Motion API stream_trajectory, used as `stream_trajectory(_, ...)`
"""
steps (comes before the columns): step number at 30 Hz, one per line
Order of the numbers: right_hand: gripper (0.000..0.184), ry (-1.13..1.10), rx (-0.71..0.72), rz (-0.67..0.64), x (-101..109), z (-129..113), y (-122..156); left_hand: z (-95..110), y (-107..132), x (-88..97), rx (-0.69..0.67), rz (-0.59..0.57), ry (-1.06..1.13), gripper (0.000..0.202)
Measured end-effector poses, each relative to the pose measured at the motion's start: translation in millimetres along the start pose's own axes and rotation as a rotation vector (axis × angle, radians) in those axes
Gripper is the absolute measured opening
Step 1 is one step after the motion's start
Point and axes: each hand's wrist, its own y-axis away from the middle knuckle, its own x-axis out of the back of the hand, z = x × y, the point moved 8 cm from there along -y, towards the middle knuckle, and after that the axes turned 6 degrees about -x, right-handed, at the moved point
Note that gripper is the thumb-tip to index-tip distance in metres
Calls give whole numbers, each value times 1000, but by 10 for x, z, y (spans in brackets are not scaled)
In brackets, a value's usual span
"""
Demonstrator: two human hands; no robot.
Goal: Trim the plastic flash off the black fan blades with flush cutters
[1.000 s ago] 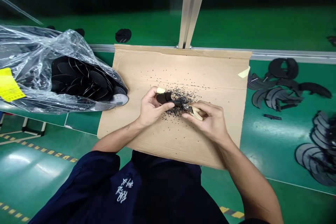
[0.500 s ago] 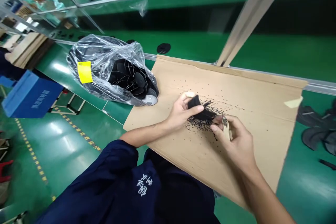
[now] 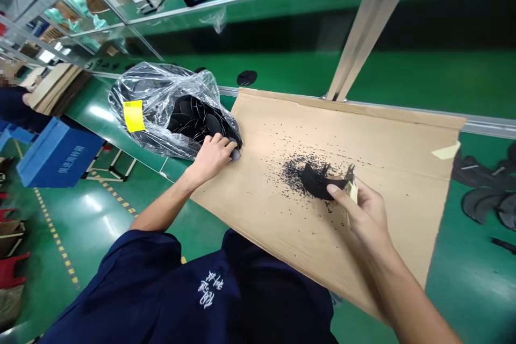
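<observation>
My right hand (image 3: 368, 212) is closed over the cardboard, holding a curved black plastic part (image 3: 316, 181) out to its left. Small nippers (image 3: 350, 178), their metal jaws pointing up and pale handles partly hidden by my fingers, are in the same hand. At the mouth of a clear plastic bag (image 3: 161, 83), my left hand (image 3: 214, 156) has its fingers curled over a grey rounded part (image 3: 235, 155). Several black round-ended parts (image 3: 187, 115) lie inside the bag. Small black scraps (image 3: 296, 172) are scattered below the held part.
A cardboard sheet (image 3: 258, 204) covers the green bench before me. More black curved parts (image 3: 479, 204) lie right of it, and one black disc (image 3: 246, 78) behind. A metal post (image 3: 358, 32) rises at the back. Blue bins (image 3: 60, 156) and a person's dark sleeve (image 3: 18, 102) are left.
My left hand has let go of the black part and moved left to the bag. The black part stays in my right hand with the nippers.
</observation>
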Motion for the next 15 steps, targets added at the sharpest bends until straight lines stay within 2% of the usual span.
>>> stream_trajectory(3,28,-38,5,-21,-23,11,-13,-67,77,-11,-30,-91,-128,15)
stream_trajectory(6,27,-27,40,-10,-36,-16,10,0,66,49,-37,4,14,5)
stream_trajectory(8,22,37,101,39,-25,-63,53,83,16,76,-22,109,299,11)
stream_trajectory(10,13,159,237,116,-6,-164,123,236,-63,0,-1,152,726,23)
stream_trajectory(12,2,345,452,192,-14,-303,226,506,-159,-181,36,84,1169,31)
stream_trajectory(15,10,660,721,264,-76,-417,368,1033,-269,-470,119,-141,1624,35)
